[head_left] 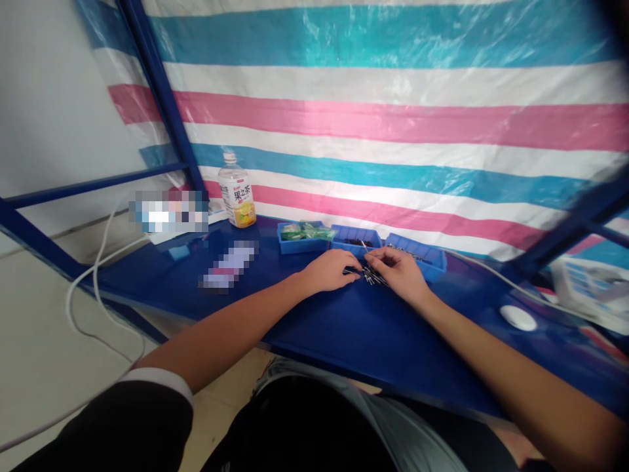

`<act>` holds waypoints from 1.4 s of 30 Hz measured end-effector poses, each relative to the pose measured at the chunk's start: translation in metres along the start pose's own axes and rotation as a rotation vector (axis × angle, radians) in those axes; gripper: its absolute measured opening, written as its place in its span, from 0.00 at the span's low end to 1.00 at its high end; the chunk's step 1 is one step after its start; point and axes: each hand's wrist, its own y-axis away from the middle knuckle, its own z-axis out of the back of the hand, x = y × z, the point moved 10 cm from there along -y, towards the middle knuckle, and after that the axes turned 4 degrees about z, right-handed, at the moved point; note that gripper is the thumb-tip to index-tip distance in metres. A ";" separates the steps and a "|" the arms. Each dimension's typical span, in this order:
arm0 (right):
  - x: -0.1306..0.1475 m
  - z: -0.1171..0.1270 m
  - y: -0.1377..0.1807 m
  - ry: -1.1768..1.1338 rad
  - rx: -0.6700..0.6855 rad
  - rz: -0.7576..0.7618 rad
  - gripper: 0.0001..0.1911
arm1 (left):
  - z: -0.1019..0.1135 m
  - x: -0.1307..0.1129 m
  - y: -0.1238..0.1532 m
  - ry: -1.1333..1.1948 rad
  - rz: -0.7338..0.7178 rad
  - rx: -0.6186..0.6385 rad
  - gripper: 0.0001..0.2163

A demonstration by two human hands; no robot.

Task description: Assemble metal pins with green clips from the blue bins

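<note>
Your blue tabletop (319, 334) fills the space in front of you, and the step in hand looks like fingertip handling of slender loose parts close to its back edge. Along that edge stand 3 blue plastic bins, side by side: the left bin (301, 247) holds green packets (307, 231), the middle bin (351, 233) holds small dark pieces too fine to make out, and the right bin (436, 267) holds more small pieces, partly hidden behind your right hand (376, 259).

Your 2 hands meet just in front of the middle and right bins. The right hand has its thumb and forefinger pinched together on something thin. Your left hand (333, 272) faces it, fingers curled low at the tabletop with dark slivers at their tips; you can't tell from this view whether they grip those or only touch them.

Between and just below your hands lies the pile of thin metallic and black rods (375, 278), loose on the tabletop, nearest your right palm. Smallest is the slim pale rod (364, 245), tilted up from the right fingertips toward the middle bin. As a judgement, the next move calls for a light, steady pinch and care not to scatter the pile.
</note>
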 end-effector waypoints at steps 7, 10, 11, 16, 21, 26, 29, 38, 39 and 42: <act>-0.011 0.010 0.000 -0.125 -0.084 -0.131 0.27 | 0.010 0.004 0.001 -0.014 0.094 -0.043 0.08; -0.019 0.025 0.001 -0.230 -0.227 -0.200 0.26 | 0.011 0.007 0.001 0.000 0.125 -0.046 0.07; -0.023 0.031 0.002 -0.257 -0.272 -0.229 0.26 | 0.011 0.007 0.001 -0.001 0.129 -0.045 0.07; -0.038 0.038 0.008 -0.352 -0.327 -0.377 0.25 | 0.011 0.008 0.001 -0.001 0.153 -0.039 0.07; -0.027 0.029 0.005 -0.278 -0.216 -0.300 0.27 | 0.019 0.003 0.000 0.065 0.127 -0.114 0.06; 0.006 0.015 0.003 0.025 -0.082 0.007 0.21 | 0.030 0.001 0.001 0.292 0.153 -0.233 0.06; 0.011 0.004 0.005 0.048 -0.019 0.065 0.18 | 0.032 0.001 0.001 0.398 0.157 -0.268 0.07; 0.007 -0.003 0.005 0.030 0.035 0.078 0.14 | 0.026 0.007 0.002 0.484 0.187 -0.236 0.15; 0.006 -0.004 0.005 0.000 0.040 0.067 0.15 | 0.026 0.008 0.002 0.506 0.183 -0.237 0.16; 0.005 -0.009 0.006 -0.123 0.062 0.027 0.18 | 0.025 0.009 0.001 0.566 0.170 -0.252 0.21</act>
